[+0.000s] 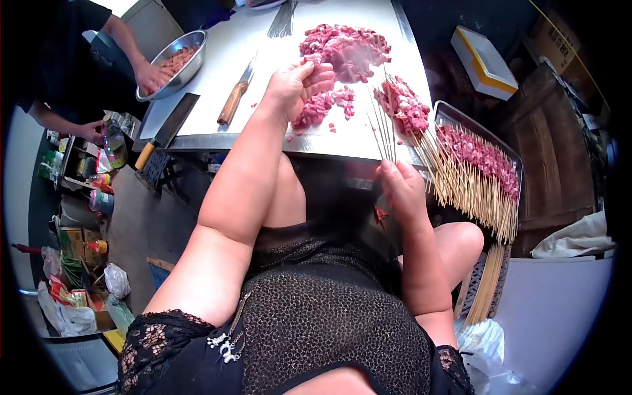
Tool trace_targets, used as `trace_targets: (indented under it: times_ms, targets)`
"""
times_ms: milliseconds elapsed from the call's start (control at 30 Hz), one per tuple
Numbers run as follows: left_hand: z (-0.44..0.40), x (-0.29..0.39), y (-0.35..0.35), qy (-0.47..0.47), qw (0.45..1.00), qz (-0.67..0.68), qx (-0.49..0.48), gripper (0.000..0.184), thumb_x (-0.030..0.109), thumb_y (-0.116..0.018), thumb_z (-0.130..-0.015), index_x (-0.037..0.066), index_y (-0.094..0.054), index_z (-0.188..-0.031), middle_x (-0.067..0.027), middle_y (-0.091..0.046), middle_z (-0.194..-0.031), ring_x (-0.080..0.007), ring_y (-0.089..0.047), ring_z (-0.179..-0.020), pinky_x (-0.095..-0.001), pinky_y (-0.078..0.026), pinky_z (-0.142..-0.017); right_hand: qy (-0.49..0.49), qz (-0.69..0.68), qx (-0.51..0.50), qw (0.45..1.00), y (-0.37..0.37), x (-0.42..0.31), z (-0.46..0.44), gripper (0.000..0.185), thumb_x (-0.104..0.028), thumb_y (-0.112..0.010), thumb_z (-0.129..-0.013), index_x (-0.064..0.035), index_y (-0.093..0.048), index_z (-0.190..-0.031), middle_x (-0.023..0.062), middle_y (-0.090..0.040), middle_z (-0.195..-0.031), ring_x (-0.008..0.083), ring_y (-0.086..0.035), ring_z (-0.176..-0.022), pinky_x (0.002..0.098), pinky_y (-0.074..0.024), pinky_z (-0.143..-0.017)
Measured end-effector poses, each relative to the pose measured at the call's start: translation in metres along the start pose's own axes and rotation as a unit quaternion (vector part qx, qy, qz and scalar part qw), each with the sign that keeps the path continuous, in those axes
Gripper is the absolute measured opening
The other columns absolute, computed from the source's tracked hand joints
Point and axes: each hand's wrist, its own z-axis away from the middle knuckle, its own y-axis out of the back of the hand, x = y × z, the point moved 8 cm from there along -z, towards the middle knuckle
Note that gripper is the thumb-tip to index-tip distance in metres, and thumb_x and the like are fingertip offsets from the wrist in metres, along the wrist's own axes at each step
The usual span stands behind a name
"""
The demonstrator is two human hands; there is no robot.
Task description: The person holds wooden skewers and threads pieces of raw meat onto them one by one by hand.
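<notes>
My left hand (pixel 299 87) is raised over the white table, thumb and fingers pinched around what looks like a small piece of raw meat (pixel 313 59). Below its fingers lies a small heap of cut meat (pixel 322 107), and a larger heap (pixel 343 49) sits farther back. Several thin metal skewers (pixel 384 131) fan upward from my right hand (pixel 403 189), which is closed around their lower ends at the table's front edge. Just right of these skewers, threaded meat skewers (pixel 405 105) with wooden sticks are piled on the table.
A metal tray (pixel 519 161) holds rows of meat skewers on the right. A cleaver (pixel 172 124) and a wooden-handled knife (pixel 232 102) lie on the table. At left, another person's hand (pixel 151 78) is in a metal bowl (pixel 197 66) of meat; their other hand holds a bottle (pixel 114 145).
</notes>
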Motion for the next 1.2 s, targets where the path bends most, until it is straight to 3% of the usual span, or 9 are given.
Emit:
trace_targets:
  times_ms: [133, 233, 433, 733, 900, 1000, 1200]
  targets:
    - [0.003, -0.006, -0.014, 0.015, 0.992, 0.128, 0.002, 0.020, 0.009, -0.045, -0.093, -0.008, -0.053, -0.100, -0.0218, -0.061, -0.098, -0.0271, -0.065, -0.084, -0.0343, -0.056, -0.078, 0.001, 0.028, 0.013, 1.000, 0.002, 0.000, -0.001, 0.017, -0.017, -0.058, -0.089, -0.0020, -0.061, -0.096, -0.0063, -0.050, -0.059, 0.0001, -0.036, -0.044, 0.0158, -0.0255, -0.039]
    - [0.002, -0.008, -0.013, 0.008, 0.994, 0.105, -0.010, 0.019, 0.010, -0.050, -0.091, -0.008, -0.054, -0.099, -0.0201, -0.062, -0.096, -0.0252, -0.065, -0.085, -0.0322, -0.057, -0.077, 0.023, -0.044, 0.022, 0.999, 0.001, -0.003, 0.000, 0.018, -0.010, -0.060, -0.087, -0.0013, -0.061, -0.102, -0.0044, -0.052, -0.064, 0.0000, -0.038, -0.047, 0.0153, -0.0271, -0.042]
    - [0.006, -0.001, -0.011, -0.007, 0.995, 0.096, -0.016, 0.022, 0.017, -0.054, -0.090, -0.005, -0.058, -0.090, -0.0184, -0.064, -0.092, -0.0234, -0.065, -0.084, -0.0315, -0.058, -0.072, 0.045, -0.012, -0.005, 0.999, -0.006, -0.005, 0.003, 0.021, -0.008, -0.057, -0.088, -0.0004, -0.060, -0.107, -0.0027, -0.055, -0.067, 0.0001, -0.041, -0.052, 0.0144, -0.0291, -0.047]
    - [0.008, 0.002, -0.001, -0.051, 0.995, 0.081, 0.026, 0.021, 0.020, -0.055, -0.090, -0.001, -0.060, -0.091, -0.0089, -0.064, -0.085, -0.0177, -0.063, -0.070, -0.0308, -0.055, -0.069, 0.084, 0.018, 0.020, 0.996, -0.001, 0.001, 0.001, 0.020, -0.007, -0.057, -0.087, 0.0002, -0.061, -0.106, -0.0026, -0.055, -0.068, 0.0007, -0.044, -0.054, 0.0150, -0.0319, -0.048]
    - [0.017, 0.014, -0.009, -0.098, 0.991, -0.082, 0.028, 0.020, 0.016, -0.055, -0.091, -0.001, -0.060, -0.096, -0.0097, -0.065, -0.086, -0.0162, -0.064, -0.073, -0.0270, -0.053, -0.069, 0.103, 0.048, 0.027, 0.993, -0.006, -0.004, 0.003, 0.020, -0.007, -0.058, -0.087, 0.0010, -0.061, -0.105, -0.0028, -0.056, -0.071, 0.0019, -0.047, -0.058, 0.0160, -0.0362, -0.052]
    - [0.021, 0.017, -0.014, -0.097, 0.991, -0.089, 0.012, 0.019, 0.014, -0.050, -0.092, -0.001, -0.056, -0.101, -0.0129, -0.064, -0.093, -0.0182, -0.064, -0.081, -0.0278, -0.055, -0.069, 0.095, 0.067, 0.035, 0.993, -0.006, -0.001, 0.001, 0.021, -0.006, -0.058, -0.087, 0.0013, -0.061, -0.105, -0.0030, -0.056, -0.071, 0.0023, -0.047, -0.058, 0.0163, -0.0373, -0.052]
    - [0.018, 0.014, -0.011, -0.076, 0.997, -0.022, -0.013, 0.021, 0.015, -0.045, -0.094, 0.000, -0.056, -0.103, -0.0142, -0.064, -0.099, -0.0187, -0.064, -0.084, -0.0284, -0.053, -0.075, 0.069, 0.083, 0.043, 0.993, -0.006, 0.002, 0.000, 0.020, -0.006, -0.057, -0.087, 0.0007, -0.062, -0.105, -0.0029, -0.056, -0.071, 0.0024, -0.047, -0.057, 0.0166, -0.0378, -0.052]
